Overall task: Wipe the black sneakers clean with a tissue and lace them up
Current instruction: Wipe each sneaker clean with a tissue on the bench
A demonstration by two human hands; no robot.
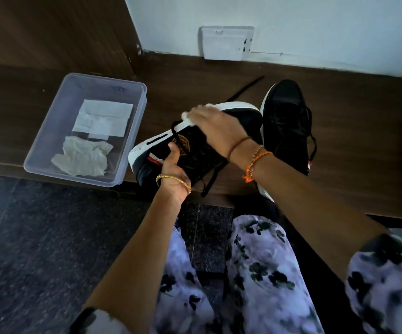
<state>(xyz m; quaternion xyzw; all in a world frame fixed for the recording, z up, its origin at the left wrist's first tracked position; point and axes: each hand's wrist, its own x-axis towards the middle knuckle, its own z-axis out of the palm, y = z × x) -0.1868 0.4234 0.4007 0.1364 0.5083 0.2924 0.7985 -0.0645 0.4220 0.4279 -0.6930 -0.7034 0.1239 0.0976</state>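
A black sneaker (195,153) with a white sole lies tilted on its side at the front edge of the dark wooden shelf (364,145). My left hand (174,172) grips its heel end from below. My right hand (215,127) presses a white tissue (186,115) against the white sole edge; most of the tissue is hidden under the fingers. A loose black lace (211,182) hangs from this shoe over the shelf edge. The second black sneaker (289,124) stands upright just to the right, toe toward the wall, touching the first.
A clear plastic box (50,131) at the left holds folded white tissues (103,119) and a crumpled used one (81,156). Another black lace (245,89) lies behind the shoes. A white wall socket (226,43) sits above. Dark stone floor and my patterned trousers fill the foreground.
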